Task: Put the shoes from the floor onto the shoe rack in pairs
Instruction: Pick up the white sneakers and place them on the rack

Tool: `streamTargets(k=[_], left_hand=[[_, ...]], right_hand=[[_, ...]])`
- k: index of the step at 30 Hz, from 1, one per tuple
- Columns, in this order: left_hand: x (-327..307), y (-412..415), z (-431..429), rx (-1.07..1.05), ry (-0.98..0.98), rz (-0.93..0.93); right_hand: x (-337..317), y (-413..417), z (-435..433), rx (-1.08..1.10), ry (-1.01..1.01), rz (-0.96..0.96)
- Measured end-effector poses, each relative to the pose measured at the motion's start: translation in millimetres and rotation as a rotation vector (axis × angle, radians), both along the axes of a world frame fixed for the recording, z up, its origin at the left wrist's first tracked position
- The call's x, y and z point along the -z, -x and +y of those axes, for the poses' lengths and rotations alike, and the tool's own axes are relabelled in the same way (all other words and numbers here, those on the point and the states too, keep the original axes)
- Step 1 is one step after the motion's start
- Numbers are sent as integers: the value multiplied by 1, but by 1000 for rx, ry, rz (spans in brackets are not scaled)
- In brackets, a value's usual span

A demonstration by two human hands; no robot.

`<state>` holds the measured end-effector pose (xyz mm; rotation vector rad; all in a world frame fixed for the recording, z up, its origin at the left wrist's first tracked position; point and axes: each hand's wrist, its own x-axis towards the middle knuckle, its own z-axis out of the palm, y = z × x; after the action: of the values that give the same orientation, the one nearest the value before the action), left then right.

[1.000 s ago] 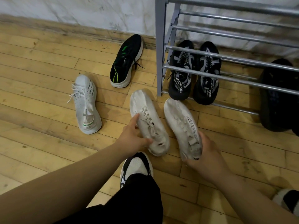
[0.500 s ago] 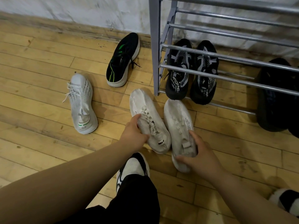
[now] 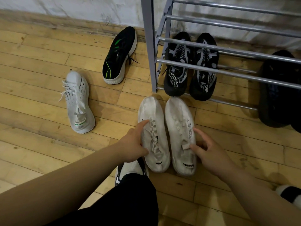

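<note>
The left hand [image 3: 135,142] curls its fingers round the left white shoe [image 3: 154,121]; the right hand [image 3: 210,154] pinches the right white shoe [image 3: 179,121]. Both stand on the floor [image 3: 40,144], toes at the rack [image 3: 147,46]. Its bottom rails hold a black pair [image 3: 176,74]; a laced shoe [image 3: 76,101] and a striped shoe [image 3: 118,54] lie apart on open floor to the left.

A pair of white knit sneakers [image 3: 153,110] is set on the wooden floor [image 3: 40,46] before the grey metal shoe rack [image 3: 148,46]; behind it, a pair of black patterned sneakers [image 3: 175,79] is lodged on the lowest rails. A black green-striped trainer [image 3: 118,56] is laid left of the rack, a white laced sneaker [image 3: 76,101] farther left.
</note>
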<state>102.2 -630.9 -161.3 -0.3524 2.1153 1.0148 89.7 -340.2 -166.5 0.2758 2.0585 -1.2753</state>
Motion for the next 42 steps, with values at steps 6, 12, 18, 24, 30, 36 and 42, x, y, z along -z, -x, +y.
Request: streamTargets(k=[6,12,18,24,30,36,42], left_hand=[[3,5,5,-208,-72,12],[-7,0,12,-382,-165,50],[-41,-8,21,-315,-248,83],[-80,-23,17,-279,-414,123],[-122,-4,14,-239,-523,223],[-147,24,23,-219,-578,309],[-163,85,39,-120,-468,467]], right_hand=[[0,13,-9,-5,-71,66],[-2,19,-12,25,34,-27],[-31,12,11,11,103,-74],[-77,7,47,13,217,-79],[-119,17,57,19,262,53],[-148,27,58,76,274,227],[-152,61,48,242,291,362]])
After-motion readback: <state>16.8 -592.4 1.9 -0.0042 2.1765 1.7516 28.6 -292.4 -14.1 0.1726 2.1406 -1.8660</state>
